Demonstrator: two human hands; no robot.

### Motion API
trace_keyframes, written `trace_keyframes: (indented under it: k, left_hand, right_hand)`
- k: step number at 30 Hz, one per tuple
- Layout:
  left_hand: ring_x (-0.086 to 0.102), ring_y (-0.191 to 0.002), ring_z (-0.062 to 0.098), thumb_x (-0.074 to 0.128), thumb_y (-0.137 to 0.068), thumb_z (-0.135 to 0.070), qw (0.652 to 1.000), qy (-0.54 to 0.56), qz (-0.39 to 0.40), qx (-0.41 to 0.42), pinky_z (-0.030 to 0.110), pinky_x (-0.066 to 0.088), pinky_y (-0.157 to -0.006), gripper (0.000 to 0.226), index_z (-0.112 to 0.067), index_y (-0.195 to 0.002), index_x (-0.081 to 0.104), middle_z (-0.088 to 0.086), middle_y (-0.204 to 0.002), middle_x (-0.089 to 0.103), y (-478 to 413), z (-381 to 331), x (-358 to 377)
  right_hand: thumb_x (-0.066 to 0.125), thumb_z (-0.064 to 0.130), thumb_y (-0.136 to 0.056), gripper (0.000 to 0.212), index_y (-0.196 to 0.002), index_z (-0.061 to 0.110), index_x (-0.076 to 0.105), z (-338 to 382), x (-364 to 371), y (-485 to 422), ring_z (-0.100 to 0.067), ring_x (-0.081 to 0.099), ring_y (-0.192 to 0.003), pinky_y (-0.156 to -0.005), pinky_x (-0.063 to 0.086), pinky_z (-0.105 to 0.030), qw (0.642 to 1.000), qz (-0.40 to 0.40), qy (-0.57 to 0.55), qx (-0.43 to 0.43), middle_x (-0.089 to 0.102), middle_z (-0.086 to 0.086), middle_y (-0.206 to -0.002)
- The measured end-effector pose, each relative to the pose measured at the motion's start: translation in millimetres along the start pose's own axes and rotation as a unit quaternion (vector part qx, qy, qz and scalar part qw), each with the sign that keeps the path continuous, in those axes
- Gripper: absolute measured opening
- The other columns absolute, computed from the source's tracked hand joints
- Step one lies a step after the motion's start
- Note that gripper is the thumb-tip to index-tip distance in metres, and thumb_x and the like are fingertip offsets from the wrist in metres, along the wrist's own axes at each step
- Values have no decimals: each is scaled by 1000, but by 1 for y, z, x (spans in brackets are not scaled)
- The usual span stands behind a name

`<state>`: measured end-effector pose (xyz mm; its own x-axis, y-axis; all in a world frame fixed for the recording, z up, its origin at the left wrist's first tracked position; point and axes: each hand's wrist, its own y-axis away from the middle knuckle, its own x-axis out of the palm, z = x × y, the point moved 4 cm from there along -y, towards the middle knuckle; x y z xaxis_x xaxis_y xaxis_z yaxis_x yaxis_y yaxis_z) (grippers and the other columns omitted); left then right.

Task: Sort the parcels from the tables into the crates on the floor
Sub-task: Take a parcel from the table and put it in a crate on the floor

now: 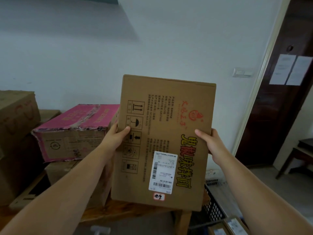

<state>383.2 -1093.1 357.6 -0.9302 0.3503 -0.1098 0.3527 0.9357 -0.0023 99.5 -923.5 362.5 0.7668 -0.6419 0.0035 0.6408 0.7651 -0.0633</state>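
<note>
The left grip (118, 138) and the right grip (210, 141) both clasp a flat brown cardboard parcel (166, 119) printed with a red logo and yellow characters. Each holds one side edge, thumb pressed on the printed face and fingers curled round behind. The parcel stands on end between the two grips, its printed face towards the camera. Its lower edge hangs over the near corner of the brown wooden surface (128, 211) below them; whether it touches there I cannot tell. A white barcoded shipping label (162, 172) sits on the face, lower than both grips, with a small pink-edged sticker (159, 196) just under it. Left of the left grip a battered pink-topped cardboard box (76, 126) lies on other cartons, and a large plain brown carton (17, 112) stands further left. Below the right grip is a black mesh plastic crate (213, 209) on the floor. Right of that grip is a dark wooden door (279, 107).
</note>
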Motion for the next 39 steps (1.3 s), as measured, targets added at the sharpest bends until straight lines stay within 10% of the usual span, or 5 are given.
trace_keyframes:
  k: [10,17,24,34,39]
  left_hand:
    - [64,-102,30,53,-90,-49,994,72,53,-69,52,49,-91,43,-31,-129,49,7,-111,68,8,21,-7]
    - [66,-96,29,65,-79,-54,992,43,31,-119,46,52,-89,60,-13,-122,58,10,-104,70,4,43,-5]
    - [65,-90,25,56,-88,-49,985,73,79,-139,35,51,-71,39,-19,-113,58,8,-97,69,4,64,9]
    - [65,-98,27,55,-86,-55,984,55,112,-128,43,53,-80,49,-24,-125,53,7,-109,68,-18,98,41]
    - [65,-103,26,52,-89,-54,979,66,153,-116,47,51,-89,49,-27,-130,52,5,-112,69,-28,104,88]
  right_hand:
    - [64,31,-88,46,-130,29,44,-25,7,9,-21,63,-102,-78,51,-38,994,62,-58,71,66,-3,-114]
    - [79,61,-49,92,-126,14,55,-52,0,11,-29,68,-97,-86,54,-48,994,-36,-33,98,69,-9,-111]
    - [65,20,-87,39,-125,20,57,-80,-5,22,-35,66,-102,-87,53,-50,988,12,-74,135,70,-14,-110]
    - [78,23,-77,42,-113,11,62,-105,-29,26,-22,69,-87,-78,57,-38,981,-171,31,87,71,-6,-100]
    - [69,13,-85,48,-130,23,55,-119,-67,20,-27,70,-95,-81,56,-42,990,-84,-55,103,72,-8,-108]
